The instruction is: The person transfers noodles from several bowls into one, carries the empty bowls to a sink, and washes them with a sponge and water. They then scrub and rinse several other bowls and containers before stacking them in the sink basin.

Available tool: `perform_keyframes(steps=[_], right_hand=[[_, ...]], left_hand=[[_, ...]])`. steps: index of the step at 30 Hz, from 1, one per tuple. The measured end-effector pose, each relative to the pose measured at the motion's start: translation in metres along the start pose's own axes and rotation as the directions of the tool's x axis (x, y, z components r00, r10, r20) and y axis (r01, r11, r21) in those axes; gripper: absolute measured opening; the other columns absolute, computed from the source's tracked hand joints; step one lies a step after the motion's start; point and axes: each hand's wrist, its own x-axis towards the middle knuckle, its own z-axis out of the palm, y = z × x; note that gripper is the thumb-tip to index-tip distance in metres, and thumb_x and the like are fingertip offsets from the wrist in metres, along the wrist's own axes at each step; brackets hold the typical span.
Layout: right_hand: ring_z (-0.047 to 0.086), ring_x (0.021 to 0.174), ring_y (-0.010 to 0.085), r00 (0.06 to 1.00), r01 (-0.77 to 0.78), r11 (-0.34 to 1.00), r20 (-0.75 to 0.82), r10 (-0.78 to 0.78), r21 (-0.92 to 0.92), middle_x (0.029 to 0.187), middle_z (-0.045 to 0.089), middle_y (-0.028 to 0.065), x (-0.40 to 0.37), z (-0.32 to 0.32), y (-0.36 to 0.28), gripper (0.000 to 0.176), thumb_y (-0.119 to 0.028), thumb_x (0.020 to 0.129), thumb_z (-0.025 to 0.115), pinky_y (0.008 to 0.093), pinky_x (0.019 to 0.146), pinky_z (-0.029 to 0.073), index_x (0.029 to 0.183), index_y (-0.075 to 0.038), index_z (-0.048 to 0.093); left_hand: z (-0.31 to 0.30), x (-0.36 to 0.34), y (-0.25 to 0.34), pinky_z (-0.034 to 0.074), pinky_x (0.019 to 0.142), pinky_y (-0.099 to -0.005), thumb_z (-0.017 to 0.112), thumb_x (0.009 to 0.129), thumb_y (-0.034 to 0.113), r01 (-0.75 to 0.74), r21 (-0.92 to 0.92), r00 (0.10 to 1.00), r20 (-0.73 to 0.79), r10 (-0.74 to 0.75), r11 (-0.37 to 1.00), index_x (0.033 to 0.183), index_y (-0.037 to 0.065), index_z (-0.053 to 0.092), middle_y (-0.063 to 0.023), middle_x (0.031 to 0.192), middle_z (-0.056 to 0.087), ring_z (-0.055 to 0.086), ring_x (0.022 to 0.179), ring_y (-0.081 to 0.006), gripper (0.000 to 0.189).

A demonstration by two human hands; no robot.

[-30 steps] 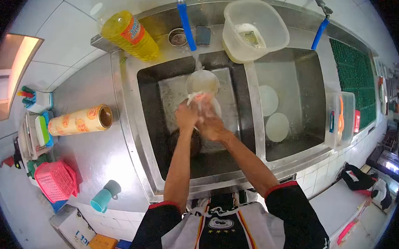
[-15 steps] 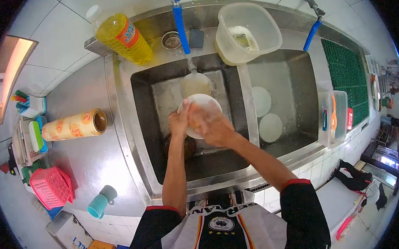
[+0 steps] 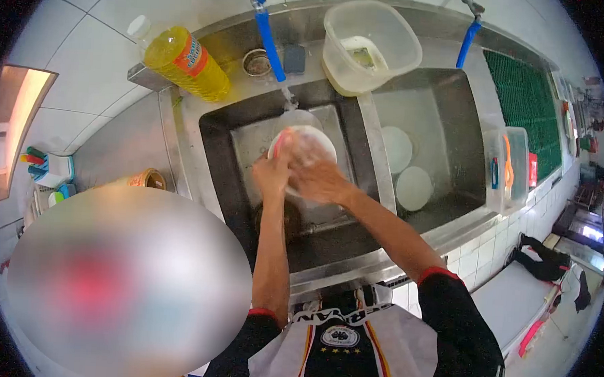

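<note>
While water falls from the blue tap (image 3: 267, 36), the round white plate (image 3: 309, 146) sits tilted over the left steel basin (image 3: 222, 143), just beyond both hands, its smooth wet face toward the person. The left hand (image 3: 272, 174) pinches the near-left rim, fingers closed on it; the right hand (image 3: 321, 183) lies against the lower edge, whether gripping I cannot tell

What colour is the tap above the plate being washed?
The tap over the plate is blue; head view shows it best.
</note>
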Motion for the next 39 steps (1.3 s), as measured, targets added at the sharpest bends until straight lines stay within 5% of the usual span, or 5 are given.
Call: perform_keyframes(steps=[17, 20, 24, 30, 39], right_hand=[[0.042, 0.141, 0.0308, 0.978, 0.049, 0.999, -0.202, -0.053, -0.021, 0.148, 0.051, 0.0155, 0.021, 0.022, 0.007, 0.057, -0.046, 0.094, 0.050, 0.0553, 0.116, 0.031, 0.136, -0.008, 0.058], [0.048, 0.133, 0.0375, 0.901, 0.361, 0.916, -0.319, -0.293, 0.177, 0.130, 0.063, 0.0191, 0.007, 0.082, 0.003, 0.071, -0.048, 0.091, 0.052, 0.0550, 0.119, 0.024, 0.146, -0.005, 0.042], [0.070, 0.089, 0.0343, 0.910, 0.355, 0.934, 0.244, -0.336, -0.037, 0.097, 0.071, 0.0147, 0.002, 0.001, -0.007, 0.047, -0.027, 0.081, 0.070, 0.0479, 0.075, 0.054, 0.123, -0.012, 0.057], [0.068, 0.071, 0.0370, 0.796, 0.460, 0.876, 0.369, -0.479, 0.144, 0.071, 0.068, 0.0100, 0.018, -0.072, -0.031, 0.019, -0.022, 0.071, 0.075, 0.0504, 0.061, 0.051, 0.084, -0.010, 0.067], [0.067, 0.101, 0.0184, 0.714, 0.003, 0.425, -0.300, 0.633, 0.905, 0.107, 0.072, 0.0098, 0.032, -0.072, -0.002, 0.033, -0.035, 0.094, 0.070, 0.0363, 0.089, 0.052, 0.111, -0.007, 0.073]], left_hand=[[-0.011, 0.002, 0.026, 0.053, 0.077, -0.0307, 0.069, 0.097, 0.037, -0.160, -0.007, 0.980, 0.116, 0.160, 0.987, 0.117, -0.003, 0.070, -0.0124, 0.099, 0.072, 0.064, 0.088, -0.0128, 0.045], [-0.025, 0.013, 0.028, 0.058, 0.078, -0.0339, 0.066, 0.099, 0.032, 0.506, -0.300, 0.780, 0.559, -0.280, 0.809, 0.131, -0.001, 0.063, -0.0138, 0.109, 0.070, 0.069, 0.090, -0.0193, 0.046], [-0.039, 0.044, -0.031, 0.053, 0.094, -0.0435, 0.062, 0.096, 0.057, 0.544, -0.140, 0.564, 0.792, -0.236, 0.827, 0.134, -0.005, 0.056, -0.0173, 0.124, 0.064, 0.066, 0.109, -0.0292, 0.073], [-0.014, -0.048, 0.006, 0.051, 0.100, -0.0473, 0.051, 0.096, 0.063, 0.487, -0.682, 0.833, 0.551, -0.054, 0.546, 0.139, -0.001, 0.051, -0.0176, 0.132, 0.060, 0.061, 0.117, -0.0328, 0.077], [0.005, -0.044, 0.028, 0.042, 0.113, -0.0520, 0.036, 0.099, 0.067, 0.229, -0.902, 0.971, 0.236, -0.025, 0.366, 0.148, 0.004, 0.042, -0.0172, 0.147, 0.048, 0.051, 0.133, -0.0375, 0.080]])
